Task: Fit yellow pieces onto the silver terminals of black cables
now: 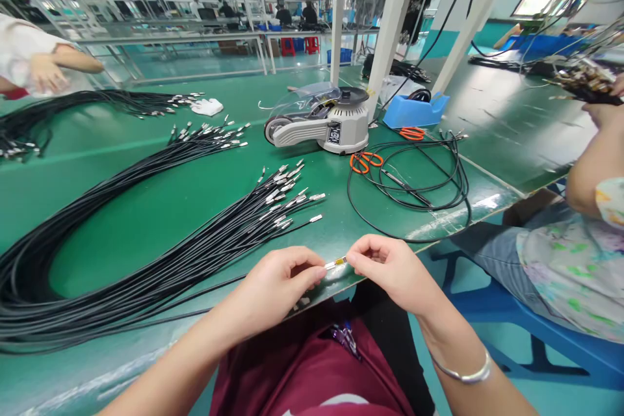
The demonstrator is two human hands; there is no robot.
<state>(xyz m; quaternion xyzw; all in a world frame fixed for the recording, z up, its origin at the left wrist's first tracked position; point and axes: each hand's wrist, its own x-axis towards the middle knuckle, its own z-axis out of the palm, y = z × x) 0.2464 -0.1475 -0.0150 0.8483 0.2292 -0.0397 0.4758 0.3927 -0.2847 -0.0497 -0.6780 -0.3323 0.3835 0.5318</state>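
Near the table's front edge, my left hand [287, 276] pinches the end of a black cable whose silver connector [331, 266] points right. My right hand [390, 266] is closed on a small piece with a yellow part [340, 261], at the connector's tip. The two hands are a short gap apart, with the silver and yellow pieces between the fingertips. Left of my hands lies a large curved bundle of black cables [160, 279], their silver ends fanned out toward the middle of the table.
A grey tape dispenser [344, 123] stands behind the cable ends. Orange-handled scissors [365, 162], a loose coiled cable [458, 188] and a blue holder [416, 110] are at right. A person [575, 240] sits at right; another person's hand [49, 71] is at far left.
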